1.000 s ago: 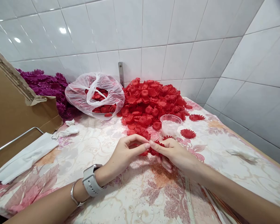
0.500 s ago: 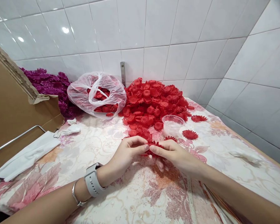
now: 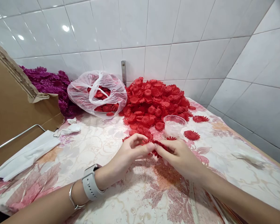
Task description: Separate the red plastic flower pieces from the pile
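Both hands meet low over the counter. Left hand: fingers closed, thumb and forefinger pinching the red flower. Right hand: pinching the same flower from the other side. It sits between the fingertips, just in front of the clear cup and the flower pile. My read: pinch lightly near the centre, since the petals look crushable, and work low so drops land close.

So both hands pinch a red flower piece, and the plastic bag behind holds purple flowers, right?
No: the head view shows the plastic bag holds red flowers; the purple flowers lie loose left of it. Left hand and right hand do pinch the red flower piece.
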`<action>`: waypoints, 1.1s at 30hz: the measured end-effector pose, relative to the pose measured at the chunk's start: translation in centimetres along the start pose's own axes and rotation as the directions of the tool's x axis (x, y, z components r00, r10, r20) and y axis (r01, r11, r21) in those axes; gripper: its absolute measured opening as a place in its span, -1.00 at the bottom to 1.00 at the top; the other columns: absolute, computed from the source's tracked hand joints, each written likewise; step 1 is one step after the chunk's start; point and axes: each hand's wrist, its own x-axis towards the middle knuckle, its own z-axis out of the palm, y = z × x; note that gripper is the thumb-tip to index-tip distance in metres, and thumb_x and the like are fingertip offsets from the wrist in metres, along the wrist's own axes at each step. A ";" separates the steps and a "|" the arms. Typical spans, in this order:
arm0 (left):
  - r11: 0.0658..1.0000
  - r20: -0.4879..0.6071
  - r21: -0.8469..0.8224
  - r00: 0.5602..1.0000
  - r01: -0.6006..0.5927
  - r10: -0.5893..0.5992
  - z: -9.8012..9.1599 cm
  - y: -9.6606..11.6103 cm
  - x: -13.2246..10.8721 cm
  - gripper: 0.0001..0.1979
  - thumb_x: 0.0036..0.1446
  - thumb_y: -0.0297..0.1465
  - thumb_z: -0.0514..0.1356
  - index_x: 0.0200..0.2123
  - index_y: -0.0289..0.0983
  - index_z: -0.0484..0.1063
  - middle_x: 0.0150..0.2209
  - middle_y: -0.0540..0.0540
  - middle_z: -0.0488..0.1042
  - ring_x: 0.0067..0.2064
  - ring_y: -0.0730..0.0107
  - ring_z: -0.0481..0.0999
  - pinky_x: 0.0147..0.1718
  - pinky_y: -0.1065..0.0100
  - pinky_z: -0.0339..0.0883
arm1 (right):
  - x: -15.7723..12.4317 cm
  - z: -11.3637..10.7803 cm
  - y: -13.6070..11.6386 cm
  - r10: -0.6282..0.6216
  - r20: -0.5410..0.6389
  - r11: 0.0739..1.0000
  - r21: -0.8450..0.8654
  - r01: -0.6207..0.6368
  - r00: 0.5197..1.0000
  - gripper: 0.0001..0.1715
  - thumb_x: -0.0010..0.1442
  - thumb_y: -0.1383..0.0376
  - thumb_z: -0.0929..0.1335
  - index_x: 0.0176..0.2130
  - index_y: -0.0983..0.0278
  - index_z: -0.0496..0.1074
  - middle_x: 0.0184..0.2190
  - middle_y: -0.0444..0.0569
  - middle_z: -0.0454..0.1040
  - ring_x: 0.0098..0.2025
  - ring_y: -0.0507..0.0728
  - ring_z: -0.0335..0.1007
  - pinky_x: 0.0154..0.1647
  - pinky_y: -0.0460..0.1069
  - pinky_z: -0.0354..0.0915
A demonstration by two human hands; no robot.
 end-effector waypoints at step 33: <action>0.996 -0.125 -0.086 0.992 0.015 -0.026 -0.6 -0.1 0.9 -0.87 -0.02 -0.39 0.24 -0.41 -0.34 0.39 -0.36 -0.12 0.53 -0.31 0.37 0.53 -0.26 0.33 0.41 | 0.0 0.3 0.4 0.136 -0.349 0.923 0.385 0.009 0.927 -0.71 0.19 0.13 0.21 -0.29 0.27 0.37 -0.34 -0.02 0.47 -0.28 0.14 0.38 -0.20 0.02 0.29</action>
